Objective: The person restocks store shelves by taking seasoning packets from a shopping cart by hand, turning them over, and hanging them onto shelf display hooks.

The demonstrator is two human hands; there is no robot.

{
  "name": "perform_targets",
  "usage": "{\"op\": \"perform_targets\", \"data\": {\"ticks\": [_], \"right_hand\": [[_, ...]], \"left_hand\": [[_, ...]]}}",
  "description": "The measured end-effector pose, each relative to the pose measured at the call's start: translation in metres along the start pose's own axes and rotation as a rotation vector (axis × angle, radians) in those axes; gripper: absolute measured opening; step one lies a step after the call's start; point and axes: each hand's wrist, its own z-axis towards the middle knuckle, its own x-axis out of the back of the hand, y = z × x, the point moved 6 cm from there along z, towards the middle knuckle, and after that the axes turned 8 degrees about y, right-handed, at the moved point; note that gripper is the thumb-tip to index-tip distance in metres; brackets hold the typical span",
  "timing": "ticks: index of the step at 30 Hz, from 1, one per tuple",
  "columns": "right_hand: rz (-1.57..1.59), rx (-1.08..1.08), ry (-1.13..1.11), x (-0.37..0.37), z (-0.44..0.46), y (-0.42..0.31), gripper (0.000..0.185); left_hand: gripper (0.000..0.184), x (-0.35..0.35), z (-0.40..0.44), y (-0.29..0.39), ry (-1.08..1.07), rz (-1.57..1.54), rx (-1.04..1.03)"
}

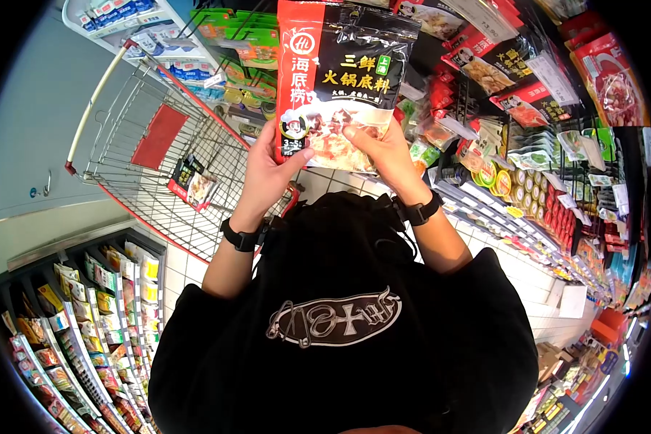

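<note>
Both my hands hold up a red and black packet of hotpot soup base (358, 90), its printed front turned toward me. My left hand (271, 170) grips the lower left corner, with the thumb across the front. At the lower right edge, my right hand (387, 155) has its thumb pressed on the food picture; its other fingers are hidden behind the packet. To the left stands a wire shopping cart (130, 119) with a red rim. Inside it lies a similar red and black packet (193, 182).
Shelves of hanging packets (510, 69) and rows of cans (528, 192) line the right side. A white shelf unit (137, 27) is at the upper left. Another stocked shelf (87, 318) stands at the lower left. The floor (503, 253) is pale tile.
</note>
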Motion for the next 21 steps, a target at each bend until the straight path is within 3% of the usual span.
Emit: {"op": "perform_targets", "data": {"ticks": [8,10,11,14,18,19,21], "right_hand": [[-0.009,0.07,0.115,0.028,-0.004,-0.021,0.037],[-0.029,0.008,0.169,0.045,-0.003,-0.023,0.03],[-0.052,0.045,0.17,0.054,0.0,-0.022,0.028],[-0.009,0.028,0.203,0.065,0.001,-0.034,0.03],[0.004,0.065,0.268,0.082,0.003,-0.041,0.032],[0.044,0.075,0.267,0.086,0.004,-0.043,0.032],[0.068,0.054,0.288,0.09,0.001,-0.051,0.032]], "left_hand": [[0.055,-0.03,0.02,0.004,-0.069,0.015,-0.068],[0.057,-0.033,0.027,-0.001,-0.163,0.247,0.104],[0.061,-0.041,0.03,0.004,-0.18,0.091,0.08],[0.065,-0.049,0.044,-0.003,-0.272,0.104,0.058],[0.057,-0.061,0.056,0.017,-0.241,0.277,-0.041],[0.044,-0.06,0.06,0.018,-0.193,0.255,-0.132],[0.038,-0.056,0.074,0.027,-0.127,0.297,-0.201]]}}
